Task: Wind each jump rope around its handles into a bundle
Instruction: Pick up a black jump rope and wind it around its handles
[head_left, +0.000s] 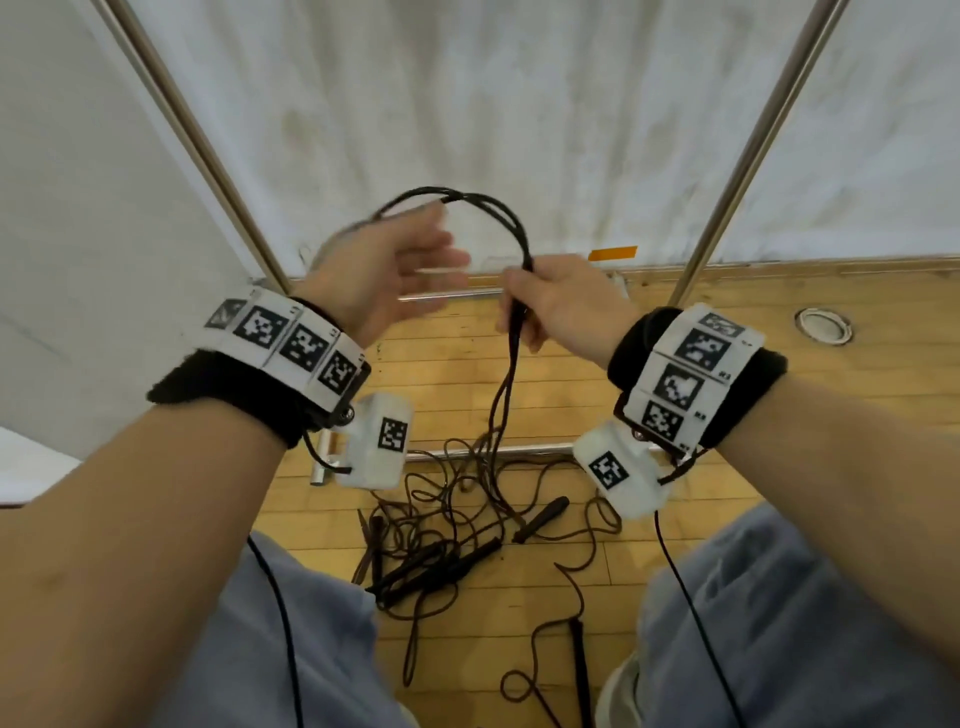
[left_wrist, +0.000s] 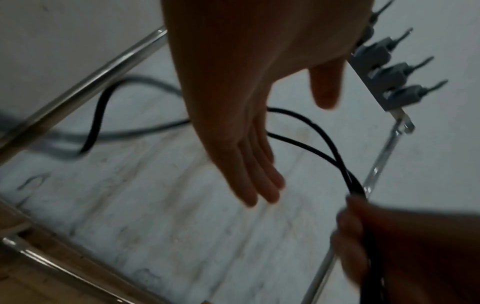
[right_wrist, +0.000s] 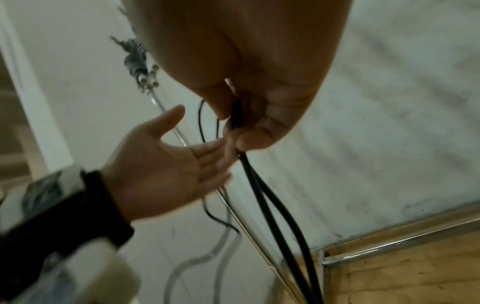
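Right hand (head_left: 563, 304) gripping rope (head_left: 511, 332), left hand (head_left: 384, 270) open

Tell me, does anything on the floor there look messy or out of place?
Yes. Several jump ropes lie in one tangled heap on the wooden floor between the person's knees, cords looped over each other and black handles pointing every way. The right hand grips one rope; the left hand is open.

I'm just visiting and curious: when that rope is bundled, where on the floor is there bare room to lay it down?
Bare wooden floor shows beyond the right hand, up to the round metal floor fitting. A smaller bare strip lies under the left hand, before the white curtain. It is crowded between the knees, where the tangled ropes lie.
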